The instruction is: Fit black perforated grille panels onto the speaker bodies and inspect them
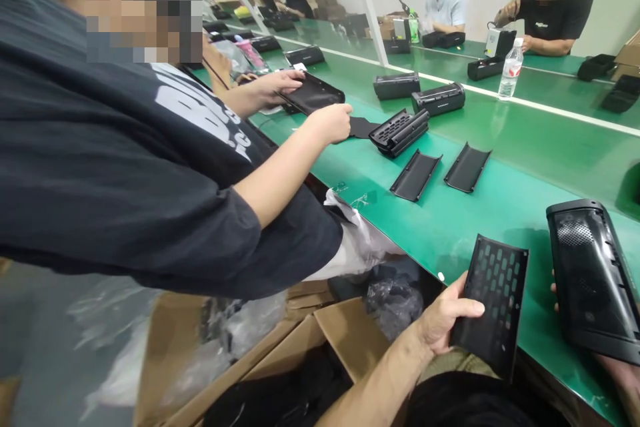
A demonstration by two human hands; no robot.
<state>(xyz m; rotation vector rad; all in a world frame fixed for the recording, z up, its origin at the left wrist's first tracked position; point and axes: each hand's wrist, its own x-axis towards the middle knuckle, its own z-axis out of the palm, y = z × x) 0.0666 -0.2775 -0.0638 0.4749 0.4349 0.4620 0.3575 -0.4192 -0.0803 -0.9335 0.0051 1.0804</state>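
Note:
In my left hand (443, 320) is a black slotted cover panel (493, 293), pinched along its left edge with the thumb across its face. Its slots show the green surface behind. My right hand (617, 373), mostly hidden at the right edge, supports a black speaker housing (583, 280) from beneath; fingertips show on the housing's left side. That housing is tilted, with a round dotted grille near its upper end. Panel and housing are held apart from each other. Two curved black panels (416, 175) lie on the green table (440, 227) beyond my left hand.
To the left, a co-worker in a dark shirt (150, 193) holds a black panel (320, 93) over the table. Slotted covers (400, 132), speakers (439, 99) and a water bottle (511, 70) stand farther back. Below the table edge is an open cardboard box (350, 333) beside plastic bags (395, 297).

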